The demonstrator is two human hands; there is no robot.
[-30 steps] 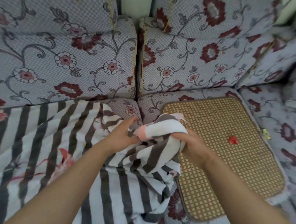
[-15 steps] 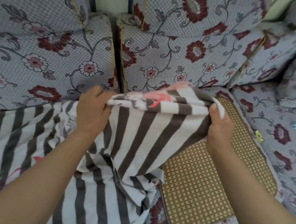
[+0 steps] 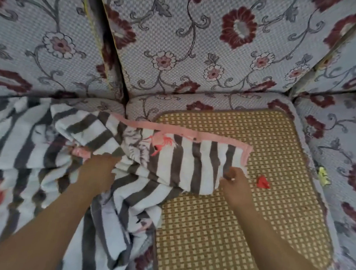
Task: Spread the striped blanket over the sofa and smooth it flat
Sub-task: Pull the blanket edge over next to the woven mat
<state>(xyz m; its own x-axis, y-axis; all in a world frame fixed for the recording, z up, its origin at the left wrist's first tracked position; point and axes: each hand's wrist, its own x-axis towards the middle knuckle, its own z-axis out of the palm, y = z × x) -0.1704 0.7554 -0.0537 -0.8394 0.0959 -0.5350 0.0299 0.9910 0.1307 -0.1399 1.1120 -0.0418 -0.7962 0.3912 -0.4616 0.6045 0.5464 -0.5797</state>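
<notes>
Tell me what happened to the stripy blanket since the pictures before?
A second ago both hands bunched the striped blanket; then they lifted its pink edge, and now it lies down across the woven mat. The left hand presses the folds and the right hand pinches the corner. The small red scrap stayed put.

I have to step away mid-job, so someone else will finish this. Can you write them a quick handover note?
Left hand: pressing on the bunched middle of the striped blanket, grip unclear.
Right hand: pinching the blanket's right edge.
Blanket: covers the left seat, pink-trimmed edge partly onto the woven mat; still wrinkled.
A red scrap lies on the mat.
Left: pull the blanket rightward over the sofa, then smooth it flat.
</notes>
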